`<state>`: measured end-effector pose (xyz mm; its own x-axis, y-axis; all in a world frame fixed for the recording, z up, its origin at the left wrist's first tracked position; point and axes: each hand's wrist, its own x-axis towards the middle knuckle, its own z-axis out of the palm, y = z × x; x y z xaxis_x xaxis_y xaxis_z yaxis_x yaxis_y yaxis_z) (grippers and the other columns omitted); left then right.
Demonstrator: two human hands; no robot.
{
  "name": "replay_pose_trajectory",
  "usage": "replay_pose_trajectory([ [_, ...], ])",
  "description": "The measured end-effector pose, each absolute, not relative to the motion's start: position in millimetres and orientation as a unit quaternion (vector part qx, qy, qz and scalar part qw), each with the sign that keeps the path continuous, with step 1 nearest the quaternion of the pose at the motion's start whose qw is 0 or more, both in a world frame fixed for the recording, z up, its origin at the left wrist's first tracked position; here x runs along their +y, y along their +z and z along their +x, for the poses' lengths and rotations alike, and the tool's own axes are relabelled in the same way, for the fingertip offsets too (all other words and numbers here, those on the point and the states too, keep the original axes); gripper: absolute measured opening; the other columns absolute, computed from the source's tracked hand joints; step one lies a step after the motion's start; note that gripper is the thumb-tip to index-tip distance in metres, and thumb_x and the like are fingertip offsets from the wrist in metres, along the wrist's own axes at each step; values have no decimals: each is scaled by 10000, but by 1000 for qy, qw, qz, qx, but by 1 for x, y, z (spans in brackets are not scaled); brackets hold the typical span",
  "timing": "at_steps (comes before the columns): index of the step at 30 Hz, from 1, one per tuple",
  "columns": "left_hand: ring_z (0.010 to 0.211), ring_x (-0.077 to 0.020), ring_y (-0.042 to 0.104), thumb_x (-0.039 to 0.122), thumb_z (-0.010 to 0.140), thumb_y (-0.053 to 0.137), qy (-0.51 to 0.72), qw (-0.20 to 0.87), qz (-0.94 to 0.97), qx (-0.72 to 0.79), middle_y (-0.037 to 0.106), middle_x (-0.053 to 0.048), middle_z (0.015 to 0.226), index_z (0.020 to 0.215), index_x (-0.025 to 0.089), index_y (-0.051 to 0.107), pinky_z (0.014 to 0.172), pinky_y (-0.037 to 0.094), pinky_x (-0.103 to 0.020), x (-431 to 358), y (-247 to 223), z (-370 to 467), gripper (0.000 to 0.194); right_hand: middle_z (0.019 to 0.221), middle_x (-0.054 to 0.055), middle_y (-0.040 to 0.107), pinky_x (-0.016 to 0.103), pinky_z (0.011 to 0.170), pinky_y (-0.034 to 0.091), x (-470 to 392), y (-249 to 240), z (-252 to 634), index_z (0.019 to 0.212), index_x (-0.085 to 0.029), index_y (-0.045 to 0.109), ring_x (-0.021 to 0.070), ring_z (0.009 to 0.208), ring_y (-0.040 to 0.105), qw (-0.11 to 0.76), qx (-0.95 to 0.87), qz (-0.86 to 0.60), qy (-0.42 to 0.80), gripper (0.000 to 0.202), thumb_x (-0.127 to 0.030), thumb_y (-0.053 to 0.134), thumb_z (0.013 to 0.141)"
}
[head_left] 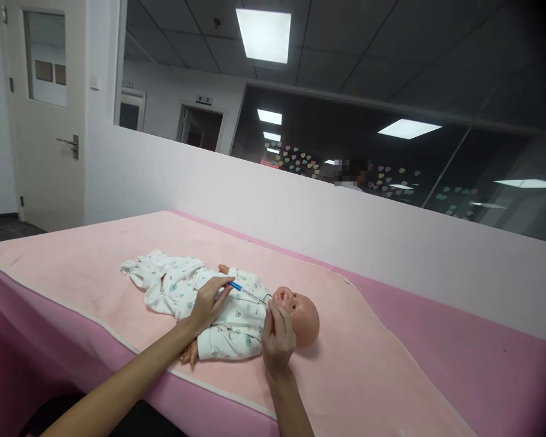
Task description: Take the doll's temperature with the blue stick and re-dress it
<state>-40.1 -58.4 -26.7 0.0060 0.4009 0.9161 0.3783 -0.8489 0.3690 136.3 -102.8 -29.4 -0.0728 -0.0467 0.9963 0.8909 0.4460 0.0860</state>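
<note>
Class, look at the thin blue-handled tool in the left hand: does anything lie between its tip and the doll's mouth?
Nothing visible. The left hand holds the tool over the doll's chest, its tip near the mouth; the right hand rests at the cheek, beside that line.

A baby doll [236, 306] lies on a padded table [391, 364], head to the right. Behind the doll runs a low partition wall [300, 206]; a door [45, 115] stands far left of it.

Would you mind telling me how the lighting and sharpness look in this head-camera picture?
Head view: the ceiling panel is blown out white; the glass partition mirrors more lights; corners darken and straight edges bow; the doll and both hands are evenly lit and sharp.
</note>
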Motion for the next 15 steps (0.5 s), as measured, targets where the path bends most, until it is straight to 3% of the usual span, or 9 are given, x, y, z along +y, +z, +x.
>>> replay_pose_trajectory([
  [8,883,-171,563,205,860,469,652,13,703,283,608,-51,957,1050,199,538,789,464,-312,-57,-28,-39,202,826,44,663,229,690,522,-106,-24,136,1027,-168,580,146,784,630,574,-607,-346,-427,334,-40,596,719],
  [12,947,-187,545,241,864,447,623,50,711,322,582,-63,1036,1154,210,473,806,463,-328,-56,-27,-38,293,804,42,652,254,681,527,-118,-10,138,1002,-175,586,152,760,624,610,-557,-346,-443,340,-30,614,696],
  [15,972,-200,533,228,856,438,582,41,738,338,588,-57,1030,1103,214,520,841,436,-348,-56,-25,-37,260,775,44,641,271,629,517,-145,-8,140,940,-176,609,157,708,611,640,-507,-384,-431,312,-20,626,670],
])
